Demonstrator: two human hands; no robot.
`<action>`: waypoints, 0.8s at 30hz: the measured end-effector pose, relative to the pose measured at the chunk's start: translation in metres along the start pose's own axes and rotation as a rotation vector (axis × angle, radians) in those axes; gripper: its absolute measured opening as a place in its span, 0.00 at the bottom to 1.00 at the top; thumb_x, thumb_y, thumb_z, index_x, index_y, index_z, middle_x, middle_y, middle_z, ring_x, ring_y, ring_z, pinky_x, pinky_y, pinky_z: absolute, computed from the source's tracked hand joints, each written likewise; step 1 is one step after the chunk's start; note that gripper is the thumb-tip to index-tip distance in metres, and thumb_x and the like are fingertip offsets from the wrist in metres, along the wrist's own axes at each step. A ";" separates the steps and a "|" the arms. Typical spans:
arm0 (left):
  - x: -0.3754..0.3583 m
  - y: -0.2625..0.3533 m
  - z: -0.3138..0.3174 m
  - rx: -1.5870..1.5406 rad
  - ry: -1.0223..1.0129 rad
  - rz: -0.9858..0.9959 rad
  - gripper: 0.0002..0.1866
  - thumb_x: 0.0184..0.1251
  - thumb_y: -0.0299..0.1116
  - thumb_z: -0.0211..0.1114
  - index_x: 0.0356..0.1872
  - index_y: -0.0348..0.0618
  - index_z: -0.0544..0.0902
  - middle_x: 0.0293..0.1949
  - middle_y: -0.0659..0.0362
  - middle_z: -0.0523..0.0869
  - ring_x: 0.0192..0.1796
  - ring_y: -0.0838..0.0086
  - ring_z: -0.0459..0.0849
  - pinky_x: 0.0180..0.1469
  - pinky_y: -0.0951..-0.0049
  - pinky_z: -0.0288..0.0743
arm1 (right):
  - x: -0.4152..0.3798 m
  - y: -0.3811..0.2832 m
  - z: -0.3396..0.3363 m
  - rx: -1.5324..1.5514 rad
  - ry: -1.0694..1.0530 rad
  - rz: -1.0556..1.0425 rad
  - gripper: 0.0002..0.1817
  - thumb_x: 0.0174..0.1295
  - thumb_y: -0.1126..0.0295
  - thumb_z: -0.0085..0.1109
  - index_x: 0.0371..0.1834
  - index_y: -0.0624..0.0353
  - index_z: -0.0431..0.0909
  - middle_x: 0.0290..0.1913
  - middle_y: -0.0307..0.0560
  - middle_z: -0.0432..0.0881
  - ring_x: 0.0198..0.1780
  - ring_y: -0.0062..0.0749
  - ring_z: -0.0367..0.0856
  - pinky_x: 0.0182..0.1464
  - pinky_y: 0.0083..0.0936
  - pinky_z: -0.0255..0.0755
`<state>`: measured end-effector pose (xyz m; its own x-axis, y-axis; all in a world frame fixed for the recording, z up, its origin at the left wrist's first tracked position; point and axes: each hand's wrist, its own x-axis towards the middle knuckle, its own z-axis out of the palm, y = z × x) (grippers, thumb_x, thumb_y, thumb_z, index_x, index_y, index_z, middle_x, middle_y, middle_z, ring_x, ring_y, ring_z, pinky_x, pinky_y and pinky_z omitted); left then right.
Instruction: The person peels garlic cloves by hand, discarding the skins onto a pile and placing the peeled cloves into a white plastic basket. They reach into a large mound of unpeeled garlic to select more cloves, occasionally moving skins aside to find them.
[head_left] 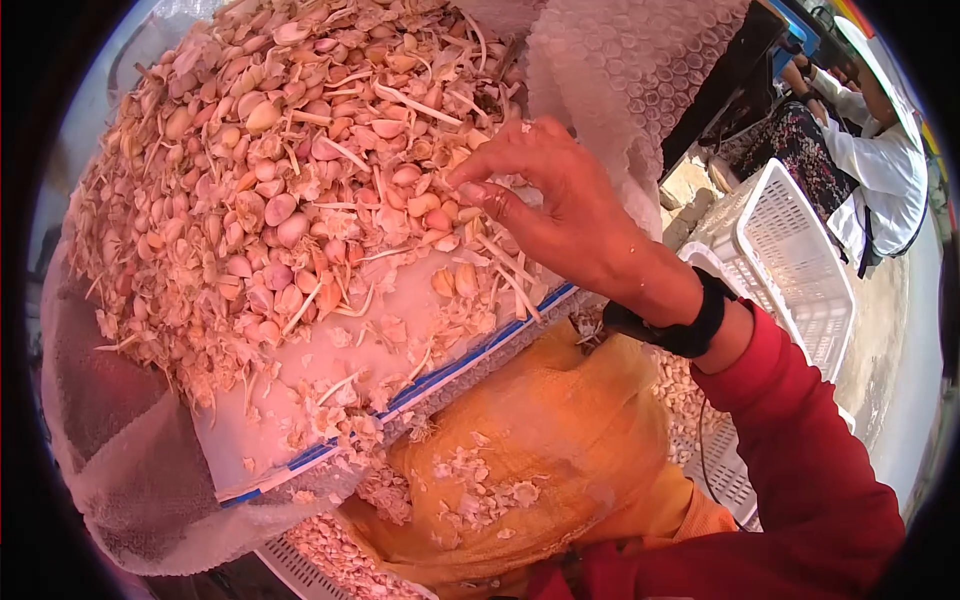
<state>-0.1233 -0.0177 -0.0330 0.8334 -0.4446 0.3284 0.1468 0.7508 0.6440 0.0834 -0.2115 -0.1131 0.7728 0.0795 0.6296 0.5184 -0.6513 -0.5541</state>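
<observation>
My right hand (pixel 555 195) is over the right side of a large heap of garlic cloves (pixel 290 230). Its thumb and index fingertip are close together in a pinch, and whatever may be between them is too small to make out. Loose papery skins and pale dry stalks are mixed through the cloves. The heap lies on a pale board (pixel 330 380) with a blue-striped edge. A black band (pixel 690 325) circles my right wrist, below a red sleeve. My left hand is out of the picture.
An orange cloth (pixel 540 430) sprinkled with skins hangs below the board's edge. White crates (pixel 800 260) stand at the right, and a crate of cloves (pixel 320 555) sits underneath. Bubble wrap (pixel 630 80) borders the heap. Another person in a white top (pixel 880 165) sits at upper right.
</observation>
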 end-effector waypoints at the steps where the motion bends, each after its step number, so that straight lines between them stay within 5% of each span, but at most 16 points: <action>1: 0.004 -0.008 -0.010 0.077 -0.054 0.024 0.34 0.69 0.55 0.51 0.59 0.29 0.70 0.52 0.32 0.74 0.54 0.53 0.79 0.54 0.55 0.69 | -0.003 0.002 0.000 0.021 -0.025 0.027 0.07 0.55 0.72 0.61 0.38 0.52 0.80 0.35 0.39 0.80 0.41 0.38 0.71 0.48 0.32 0.62; 4: 0.031 0.005 -0.083 0.396 -0.356 -0.273 0.30 0.72 0.53 0.45 0.46 0.30 0.79 0.44 0.42 0.80 0.51 0.53 0.78 0.55 0.55 0.68 | -0.012 -0.009 -0.004 -0.002 -0.161 0.066 0.08 0.54 0.72 0.63 0.38 0.51 0.80 0.34 0.37 0.79 0.41 0.35 0.70 0.47 0.31 0.61; 8: 0.023 -0.013 -0.115 0.604 0.100 -0.332 0.23 0.74 0.46 0.45 0.38 0.33 0.78 0.30 0.46 0.79 0.36 0.59 0.77 0.45 0.60 0.70 | -0.017 -0.020 0.009 -0.069 -0.236 -0.007 0.10 0.48 0.75 0.64 0.34 0.49 0.80 0.31 0.36 0.77 0.42 0.36 0.69 0.44 0.34 0.61; 13: 0.038 -0.004 -0.112 0.452 0.374 -0.256 0.24 0.75 0.41 0.44 0.27 0.32 0.78 0.31 0.43 0.80 0.35 0.61 0.77 0.41 0.65 0.71 | -0.017 -0.023 0.038 -0.281 -0.309 0.002 0.11 0.47 0.77 0.57 0.34 0.50 0.81 0.35 0.42 0.79 0.49 0.41 0.69 0.48 0.43 0.61; 20: 0.035 0.000 -0.126 0.263 0.597 -0.171 0.16 0.74 0.37 0.46 0.37 0.32 0.75 0.32 0.48 0.77 0.35 0.66 0.77 0.37 0.69 0.73 | -0.019 -0.030 0.027 -0.203 -0.428 0.061 0.12 0.50 0.74 0.57 0.39 0.45 0.79 0.35 0.38 0.77 0.43 0.39 0.69 0.43 0.35 0.59; 24: 0.057 -0.011 -0.127 0.312 0.631 -0.270 0.11 0.72 0.32 0.50 0.48 0.34 0.70 0.41 0.52 0.75 0.37 0.69 0.78 0.36 0.71 0.75 | -0.024 -0.045 0.030 -0.225 -0.272 0.043 0.14 0.52 0.74 0.57 0.42 0.45 0.79 0.35 0.38 0.77 0.42 0.39 0.69 0.43 0.35 0.58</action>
<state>-0.0094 0.0106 -0.1087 0.9506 -0.1591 -0.2667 0.3101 0.4401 0.8427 0.0524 -0.1617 -0.1202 0.8771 0.2264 0.4236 0.4128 -0.8061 -0.4241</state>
